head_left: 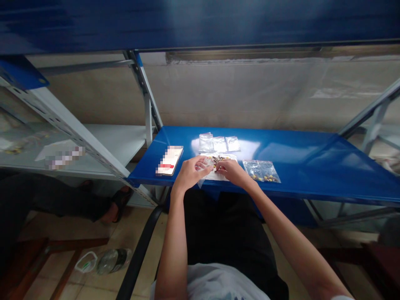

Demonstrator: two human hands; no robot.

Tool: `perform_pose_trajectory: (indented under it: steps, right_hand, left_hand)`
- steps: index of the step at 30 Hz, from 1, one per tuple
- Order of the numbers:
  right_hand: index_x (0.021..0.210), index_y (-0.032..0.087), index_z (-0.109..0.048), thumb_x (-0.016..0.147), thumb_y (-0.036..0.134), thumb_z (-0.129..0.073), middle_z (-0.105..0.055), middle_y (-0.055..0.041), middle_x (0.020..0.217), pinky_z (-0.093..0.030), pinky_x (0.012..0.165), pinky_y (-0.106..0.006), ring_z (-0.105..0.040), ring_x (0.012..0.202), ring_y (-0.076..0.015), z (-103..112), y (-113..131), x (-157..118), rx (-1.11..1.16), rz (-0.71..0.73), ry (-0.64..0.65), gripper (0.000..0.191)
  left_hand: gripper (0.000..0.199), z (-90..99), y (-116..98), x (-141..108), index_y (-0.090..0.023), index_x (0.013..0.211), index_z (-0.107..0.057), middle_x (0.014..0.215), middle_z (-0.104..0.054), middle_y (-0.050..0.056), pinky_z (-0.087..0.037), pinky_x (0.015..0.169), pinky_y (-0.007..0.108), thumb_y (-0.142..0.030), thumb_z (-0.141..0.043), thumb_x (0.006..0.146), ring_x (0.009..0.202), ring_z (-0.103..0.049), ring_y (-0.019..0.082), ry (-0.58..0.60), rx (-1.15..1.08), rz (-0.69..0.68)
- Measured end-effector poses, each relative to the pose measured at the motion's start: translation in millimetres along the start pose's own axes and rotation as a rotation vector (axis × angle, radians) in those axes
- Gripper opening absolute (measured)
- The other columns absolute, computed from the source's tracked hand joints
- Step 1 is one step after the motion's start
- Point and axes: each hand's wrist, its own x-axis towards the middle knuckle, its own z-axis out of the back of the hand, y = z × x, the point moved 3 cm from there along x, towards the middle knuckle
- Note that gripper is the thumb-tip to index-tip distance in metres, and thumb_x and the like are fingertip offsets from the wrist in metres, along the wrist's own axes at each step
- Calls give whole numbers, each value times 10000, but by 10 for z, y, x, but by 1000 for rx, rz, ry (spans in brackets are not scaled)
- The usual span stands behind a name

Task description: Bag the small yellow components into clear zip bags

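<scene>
My left hand (190, 173) is closed on a clear plastic bag (201, 182), whose lower corner hangs near the table's front edge. My right hand (233, 171) is beside it, fingertips pinched together at the bag's mouth; whatever they hold is too small to make out. Under and behind both hands lies a white sheet (223, 176) bearing a small heap of brown and yellow pieces (221, 158). To the right, a clear zip bag (261, 171) lies flat with several yellow and dark pieces along its bottom. Several flat clear bags (219, 144) are laid in a row behind the sheet.
A phone-like flat object (171, 160) with a lit face lies left on the blue table (300, 162). A blue shelf (200, 25) hangs overhead, between metal uprights (146, 87). At left are a neighbouring grey shelf (115, 137), another person's leg (62, 198) and a plastic bottle (109, 261).
</scene>
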Motion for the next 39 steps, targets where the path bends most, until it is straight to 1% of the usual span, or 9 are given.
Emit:
perform_pose_trajectory:
  steps: [4,10,15,18,21,24,30,35,39]
  right_hand:
    - [902,153,-748,936,87,-632,-756,-110,933,-425,763,-279,-659,845,-209,86,12,-8,28,-1,-42,138]
    - [908,184,-749,876,152,-706,-766,-34,836,-434,699,-261,-638,740,-168,392,134,-39,315,-16,-157,62]
    - [966,191,-786,918,205,-642,-791,-42,899,-462,713,-275,-669,780,-173,459,282,-61,447,44,-103,152]
    - [1002,192,-783,944,215,-590,-796,-53,959,-490,751,-285,-691,841,-185,468,259,-49,523,71,-117,203]
    - [939,189,-780,918,206,-632,-785,-55,919,-485,749,-292,-674,806,-187,433,105,-26,431,-25,-190,151]
    - [890,185,-793,873,173,-703,-728,-45,813,-442,727,-287,-623,738,-177,305,-59,-14,228,-128,-178,93]
    - [1000,197,-814,889,228,-743,-641,-73,926,-410,768,-284,-605,850,-200,51,-157,-20,36,-141,-91,136]
    - [1013,189,-796,908,208,-718,-643,-82,963,-407,786,-287,-602,894,-214,25,-146,-18,-6,-147,-99,132]
    - [994,172,-786,971,158,-610,-664,-103,981,-412,808,-293,-612,914,-218,11,-131,-11,-35,-126,-104,178]
  left_hand:
    - [477,5,26,-1,-174,1235,-728,1118,-789,96,-587,839,320,-485,-749,874,990,-739,230,22,35,19]
    - [429,-88,8,5,-179,1206,-752,1103,-795,85,-581,799,304,-454,-745,877,909,-748,219,124,22,3]
    - [426,-140,-88,4,-170,1225,-747,1089,-795,89,-587,804,319,-435,-727,893,889,-745,215,164,-50,-41]
    - [454,-115,-91,3,-170,1254,-736,1120,-792,99,-595,802,322,-439,-736,889,908,-752,220,148,-61,-46]
    - [485,-73,-51,5,-167,1262,-733,1154,-787,115,-605,823,327,-459,-751,875,946,-757,233,111,-37,-32]
    - [474,-45,-7,10,-177,1232,-744,1130,-791,106,-606,840,320,-488,-751,874,985,-753,238,72,-8,-22]
    - [495,-49,60,26,-181,1239,-732,1106,-792,94,-604,821,306,-512,-749,871,965,-750,230,36,2,8]
    - [500,-39,45,26,-163,1233,-727,1082,-794,96,-592,803,298,-508,-755,872,954,-747,225,34,-11,13]
    - [478,-22,0,18,-172,1215,-732,1065,-796,86,-590,805,293,-512,-748,879,951,-744,218,27,1,9]
